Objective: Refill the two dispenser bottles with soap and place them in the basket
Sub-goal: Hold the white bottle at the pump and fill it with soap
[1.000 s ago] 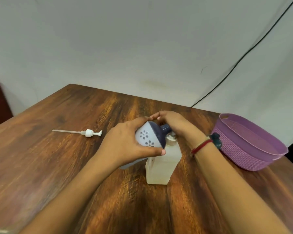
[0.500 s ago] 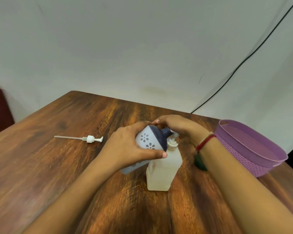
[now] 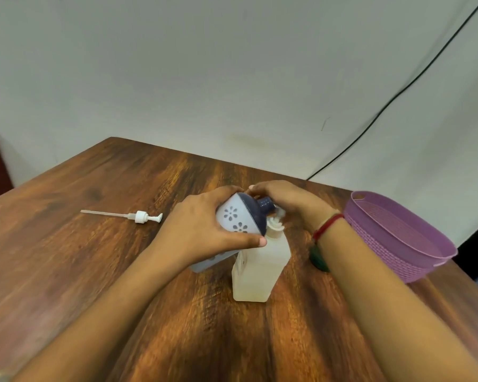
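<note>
- The clear dispenser bottle [image 3: 257, 268] stands upright at the frame's centre on the wooden table [image 3: 94, 271], its mouth open, pale cloudy liquid inside.
- The left hand [image 3: 202, 232] grasps the flowered refill bottle [image 3: 238, 219], tilted with its dark neck just above that mouth.
- The right hand [image 3: 284, 199] curls over the same neck.
- The purple basket [image 3: 384, 252] sits at right, apart from both.
- A white pump [image 3: 140, 216] lies at left.
</note>
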Demonstrator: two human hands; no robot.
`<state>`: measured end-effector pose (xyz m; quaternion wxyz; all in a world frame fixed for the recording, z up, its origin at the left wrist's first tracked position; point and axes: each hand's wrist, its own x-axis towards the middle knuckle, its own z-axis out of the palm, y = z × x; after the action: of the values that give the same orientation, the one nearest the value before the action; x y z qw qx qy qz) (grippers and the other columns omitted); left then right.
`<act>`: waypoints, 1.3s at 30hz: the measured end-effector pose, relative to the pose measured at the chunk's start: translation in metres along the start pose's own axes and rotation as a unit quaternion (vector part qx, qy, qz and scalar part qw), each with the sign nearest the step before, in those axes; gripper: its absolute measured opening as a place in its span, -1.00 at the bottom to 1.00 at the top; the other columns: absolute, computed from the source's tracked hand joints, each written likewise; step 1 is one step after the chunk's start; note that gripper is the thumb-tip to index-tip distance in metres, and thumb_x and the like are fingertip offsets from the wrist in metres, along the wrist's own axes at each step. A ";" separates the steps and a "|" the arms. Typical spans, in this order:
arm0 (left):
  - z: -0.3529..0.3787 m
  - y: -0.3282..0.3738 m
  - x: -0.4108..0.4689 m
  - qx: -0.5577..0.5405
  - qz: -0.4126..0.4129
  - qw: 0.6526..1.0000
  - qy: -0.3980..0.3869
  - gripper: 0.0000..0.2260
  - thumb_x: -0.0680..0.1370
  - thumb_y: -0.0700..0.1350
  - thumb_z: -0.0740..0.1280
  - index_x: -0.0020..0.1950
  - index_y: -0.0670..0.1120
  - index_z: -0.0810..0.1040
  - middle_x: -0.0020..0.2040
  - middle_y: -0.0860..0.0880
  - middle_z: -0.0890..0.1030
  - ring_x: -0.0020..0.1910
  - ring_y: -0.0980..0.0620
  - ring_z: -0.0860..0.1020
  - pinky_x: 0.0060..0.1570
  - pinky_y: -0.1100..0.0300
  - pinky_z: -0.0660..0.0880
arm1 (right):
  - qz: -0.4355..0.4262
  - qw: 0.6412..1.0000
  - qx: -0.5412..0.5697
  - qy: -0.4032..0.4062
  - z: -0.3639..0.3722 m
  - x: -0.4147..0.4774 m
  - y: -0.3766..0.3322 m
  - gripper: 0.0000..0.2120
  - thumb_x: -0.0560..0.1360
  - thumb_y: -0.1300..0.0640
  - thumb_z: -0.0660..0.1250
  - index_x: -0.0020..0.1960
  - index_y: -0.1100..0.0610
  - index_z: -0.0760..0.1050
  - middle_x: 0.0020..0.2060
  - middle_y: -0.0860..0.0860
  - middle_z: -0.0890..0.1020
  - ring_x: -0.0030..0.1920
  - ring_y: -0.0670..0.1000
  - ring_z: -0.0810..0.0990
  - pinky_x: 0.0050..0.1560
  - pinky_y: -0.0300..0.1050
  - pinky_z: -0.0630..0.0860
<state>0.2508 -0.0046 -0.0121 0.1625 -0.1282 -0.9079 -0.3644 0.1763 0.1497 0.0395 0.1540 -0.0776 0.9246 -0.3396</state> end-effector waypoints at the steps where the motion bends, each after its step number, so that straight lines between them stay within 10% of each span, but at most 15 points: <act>1: 0.001 -0.001 -0.001 0.002 -0.001 1.000 -0.003 -0.20 0.08 0.53 0.28 0.25 0.23 0.41 -0.04 0.21 0.56 -0.09 0.22 0.53 -0.11 0.14 0.55 | -0.008 1.000 0.022 0.008 0.003 0.000 0.003 -0.70 0.62 0.10 0.12 -0.20 -0.05 0.52 0.16 0.12 0.55 0.08 0.10 0.52 -0.06 -0.12 0.48; 7: 0.002 0.000 -0.001 -0.002 -0.003 1.000 -0.012 -0.20 0.09 0.53 0.29 0.26 0.20 0.42 -0.04 0.21 0.55 -0.09 0.22 0.53 -0.12 0.17 0.55 | 0.001 0.999 -0.047 -0.010 0.000 -0.003 -0.004 -0.72 0.66 0.11 0.07 0.17 0.12 0.54 0.21 0.14 0.53 0.13 0.11 0.52 0.07 -0.11 0.49; 10: -0.001 0.002 0.003 -0.003 0.003 1.000 -0.001 -0.20 0.08 0.54 0.27 0.25 0.23 0.41 -0.05 0.23 0.55 -0.09 0.23 0.52 -0.12 0.17 0.54 | 0.005 0.999 -0.022 -0.033 -0.006 -0.001 -0.005 -0.66 0.64 -0.08 0.08 -0.02 0.09 0.55 0.16 0.11 0.58 0.15 0.10 0.54 0.26 0.02 0.44; 18: 0.006 -0.002 -0.002 -0.002 -0.003 1.000 -0.007 -0.21 0.10 0.52 0.30 0.27 0.23 0.40 -0.03 0.22 0.56 -0.09 0.26 0.52 -0.10 0.16 0.56 | -0.009 0.997 0.073 0.028 0.009 0.007 0.011 -0.63 0.63 0.00 0.11 -0.26 0.01 0.56 -0.15 0.02 0.59 -0.14 0.00 0.54 -0.15 -0.15 0.44; 33: 0.006 0.000 -0.004 -0.003 -0.012 1.000 -0.013 -0.22 0.11 0.49 0.34 0.28 0.22 0.41 -0.01 0.19 0.58 -0.07 0.22 0.54 -0.08 0.11 0.56 | -0.001 0.997 0.034 0.073 0.010 0.009 0.006 -0.65 0.61 0.11 0.12 -0.26 0.01 0.57 0.07 0.05 0.55 -0.14 0.00 0.50 -0.29 -0.17 0.37; 39: -0.006 0.005 0.002 0.016 0.005 1.000 -0.004 -0.21 0.08 0.54 0.26 0.23 0.22 0.43 -0.07 0.22 0.56 -0.11 0.21 0.54 -0.14 0.12 0.56 | 0.001 0.994 -0.108 -0.021 -0.007 0.002 -0.010 -0.69 0.64 -0.05 0.09 0.17 0.09 0.49 -0.08 -0.02 0.54 -0.20 -0.12 0.48 -0.26 -0.29 0.35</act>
<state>0.2517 -0.0053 -0.0035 0.1629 -0.1313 -0.9136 -0.3488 0.1726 0.1457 0.0508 0.1640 -0.1001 0.9526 -0.2358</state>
